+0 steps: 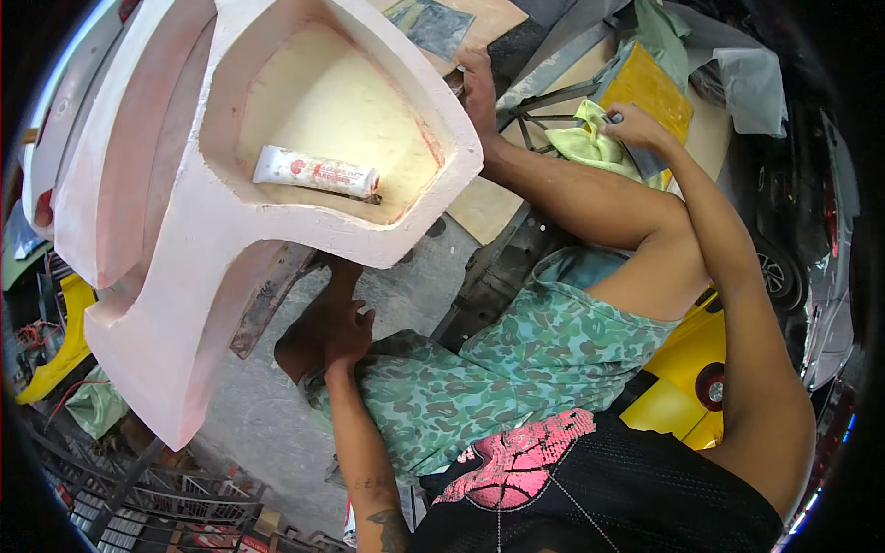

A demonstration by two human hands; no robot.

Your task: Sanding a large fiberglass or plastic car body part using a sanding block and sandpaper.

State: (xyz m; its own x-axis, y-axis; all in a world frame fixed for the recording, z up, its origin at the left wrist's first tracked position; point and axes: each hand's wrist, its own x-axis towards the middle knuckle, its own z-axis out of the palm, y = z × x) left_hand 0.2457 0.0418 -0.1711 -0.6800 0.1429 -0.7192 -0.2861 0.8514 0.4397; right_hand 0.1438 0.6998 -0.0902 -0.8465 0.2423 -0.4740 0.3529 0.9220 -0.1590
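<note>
Right hand (631,126) is pinching the yellow-green cloth (590,149) at two o'clock from frame centre. Left hand (348,337) is resting at eight o'clock, on the knee (300,350); can't tell its finger curl. For good handling, gathering loose folds into the palm should help; loose edges could be catching on the black metal frame (524,124) nearby, at ten o'clock from the cloth.

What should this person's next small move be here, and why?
Probably lift the crumpled yellow-green fabric cloth clear with the right hand: its fingers already appear to pinch the cloth's upper part, while the lower folds hang loosely spread beside the flat, bright yellow panel.
</note>
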